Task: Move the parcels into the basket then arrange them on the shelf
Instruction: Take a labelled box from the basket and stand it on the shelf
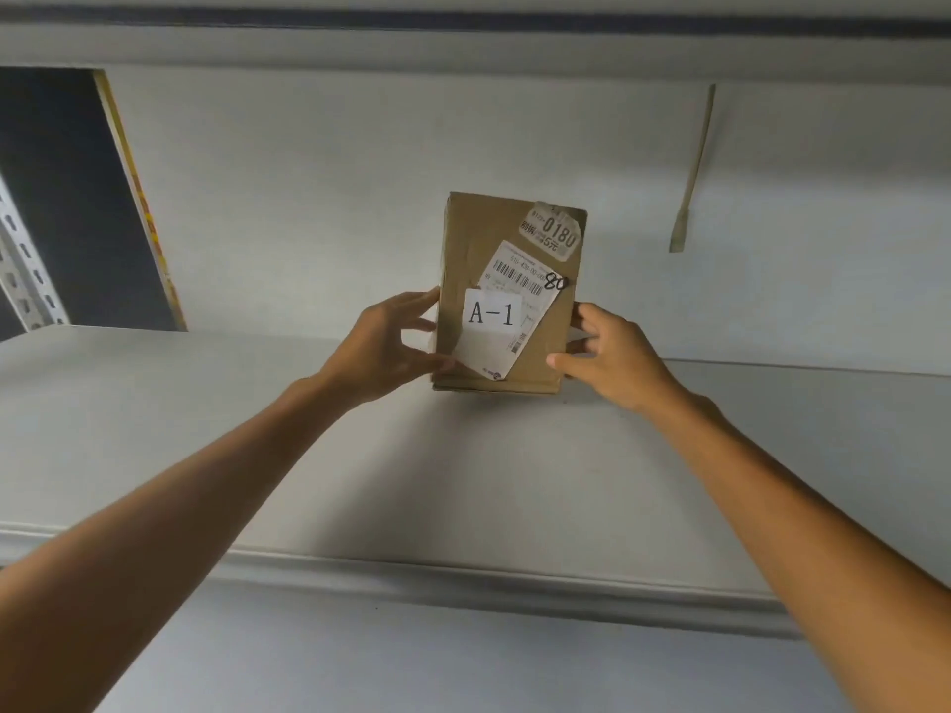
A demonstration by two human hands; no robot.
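Standing upright far back on the grey shelf (463, 481), the cardboard parcel (463, 239) marked A-1 is held by its sides. The left hand (383, 347) curls its fingers round the left edge, the right hand (612, 352) round the right edge. Close behind is the white back panel (360, 198). A tape strip (692, 182) hangs on it to the right; far left, a perforated metal upright (25, 270) shows through a dark gap.

The cardboard parcel (473, 239) carries a white label (492, 315) printed "A-1". A worn sticker (553, 231) at its upper right corner reads "0180", perhaps with "5元" beneath. A black handwritten mark (557, 282) reads "80" at the edge of the barcoded shipping label (514, 274), whose small print is illegible.
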